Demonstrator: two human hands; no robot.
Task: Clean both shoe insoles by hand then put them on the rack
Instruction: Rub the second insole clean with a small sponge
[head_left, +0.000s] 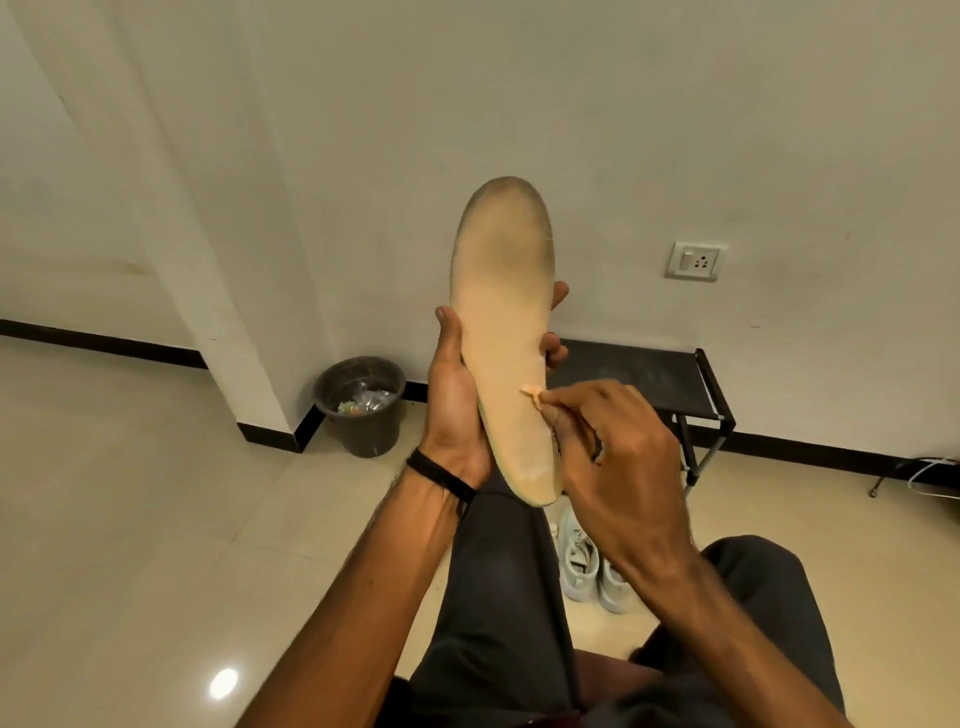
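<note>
Held upright at frame centre: a long pale-beige foam shoe insole (503, 332), toe end greyed with dirt and pointing to 12 o'clock, heel end down at 6 o'clock above a dark-trousered knee (498, 561). Gripped along its 9 o'clock edge by the left hand (457, 400), thumb laid up that edge, fingertips curling round from behind and showing at the 3 o'clock edge. Black band (441, 475) around the left wrist.

At 4 o'clock of the insole, the right hand (623, 457), fingers curled, thumb and forefinger pinching a small pale peeling flap (531, 391) at the insole's surface near its right edge.

Behind, at 3 o'clock of the insole and against the cream wall: a low black fabric-topped rack (649, 379) with metal legs, partly hidden by the hands. At 8 o'clock of the insole, in the wall corner: a dark round plastic bin (363, 410) holding scraps. At 5 o'clock, on the glossy beige tiled floor (156, 519) between the legs: a pair of white lace-up sneakers (587, 566). High at 2 o'clock on the wall: a white switch-and-socket plate (693, 261). Only one insole in view.
</note>
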